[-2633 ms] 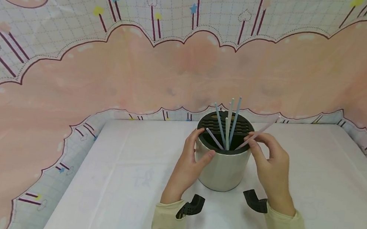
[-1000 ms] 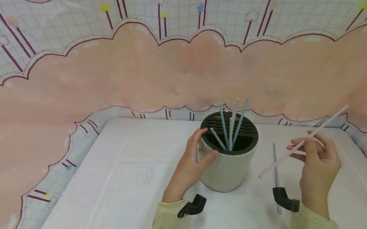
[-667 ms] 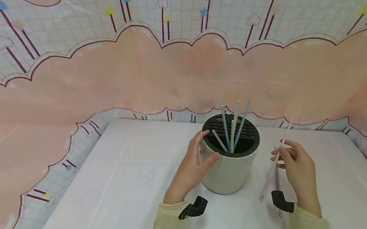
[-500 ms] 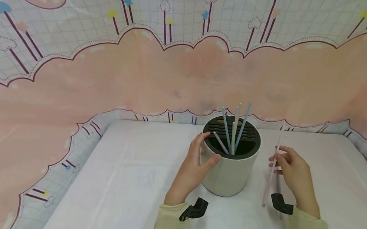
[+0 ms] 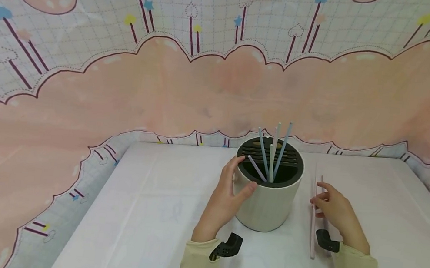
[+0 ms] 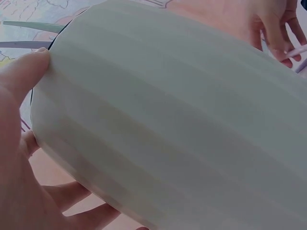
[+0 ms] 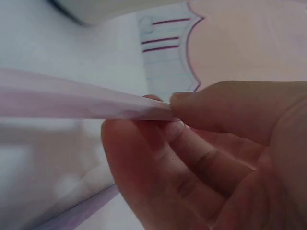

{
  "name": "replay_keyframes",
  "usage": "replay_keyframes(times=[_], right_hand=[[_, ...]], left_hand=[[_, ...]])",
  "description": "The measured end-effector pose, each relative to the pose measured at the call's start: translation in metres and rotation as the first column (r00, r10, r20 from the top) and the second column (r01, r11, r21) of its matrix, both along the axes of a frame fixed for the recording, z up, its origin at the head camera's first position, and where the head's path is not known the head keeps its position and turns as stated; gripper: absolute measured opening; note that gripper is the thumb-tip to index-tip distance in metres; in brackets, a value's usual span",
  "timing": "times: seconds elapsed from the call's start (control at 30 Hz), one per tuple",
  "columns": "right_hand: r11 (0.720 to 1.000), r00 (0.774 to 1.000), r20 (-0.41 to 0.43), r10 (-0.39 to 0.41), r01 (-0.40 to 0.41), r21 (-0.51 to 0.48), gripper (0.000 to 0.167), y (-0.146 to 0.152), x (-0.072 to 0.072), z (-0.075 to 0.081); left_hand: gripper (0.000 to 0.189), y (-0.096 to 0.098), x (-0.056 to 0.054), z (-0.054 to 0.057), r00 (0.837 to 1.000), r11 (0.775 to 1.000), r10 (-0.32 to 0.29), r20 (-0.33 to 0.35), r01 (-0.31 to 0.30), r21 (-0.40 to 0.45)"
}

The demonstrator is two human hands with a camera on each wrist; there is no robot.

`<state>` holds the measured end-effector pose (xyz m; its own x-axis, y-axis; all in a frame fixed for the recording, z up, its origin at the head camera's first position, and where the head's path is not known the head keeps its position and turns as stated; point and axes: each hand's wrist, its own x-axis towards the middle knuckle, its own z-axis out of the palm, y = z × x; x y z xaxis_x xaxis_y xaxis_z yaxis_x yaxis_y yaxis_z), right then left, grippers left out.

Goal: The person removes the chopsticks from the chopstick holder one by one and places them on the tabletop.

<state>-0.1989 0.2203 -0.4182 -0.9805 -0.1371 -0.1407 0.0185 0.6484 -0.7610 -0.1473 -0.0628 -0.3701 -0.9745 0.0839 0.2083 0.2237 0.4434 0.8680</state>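
Note:
My left hand (image 5: 223, 200) grips the left side of a round off-white utensil holder (image 5: 264, 209), thumb at the front rim, other fingers round the side. The holder's top is black, slotted at the back and open at the front. From the front opening stick out several thin straws, among them a blue one (image 5: 283, 145), a pale green one (image 5: 273, 157) and a short lavender one (image 5: 256, 168). To the right, my right hand (image 5: 338, 210) pinches a pale pink straw (image 7: 96, 98) between thumb and fingers, low over the table. Beside it lies a purplish straw (image 5: 325, 223), partly hidden by the hand.
A white sheet (image 5: 161, 198) covers the table, with its back edge close behind the holder. A peach and white patterned curtain (image 5: 204, 89) hangs behind and at both sides. Each wrist carries a black camera mount (image 5: 228, 245).
The right hand took the pink straw out of the holder, moved it right, then turned and lowered it alongside the purplish straw on the table. The left hand stays on the holder.

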Motion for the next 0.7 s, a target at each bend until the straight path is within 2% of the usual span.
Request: replay_keyframes(times=[0.4, 0.7], right_hand=[[0.992, 0.999, 0.032, -0.007, 0.003, 0.125, 0.054, 0.006, 0.000, -0.014], [0.988, 0.999, 0.038, -0.019, 0.013, 0.153, 0.052, 0.009, 0.000, -0.020]], left_hand=[[0.064, 0.001, 0.002, -0.002, 1.000, 1.000, 0.001, -0.025, -0.001, 0.010], [0.066, 0.003, 0.004, -0.003, 1.000, 1.000, 0.004, -0.025, -0.004, 0.012]])
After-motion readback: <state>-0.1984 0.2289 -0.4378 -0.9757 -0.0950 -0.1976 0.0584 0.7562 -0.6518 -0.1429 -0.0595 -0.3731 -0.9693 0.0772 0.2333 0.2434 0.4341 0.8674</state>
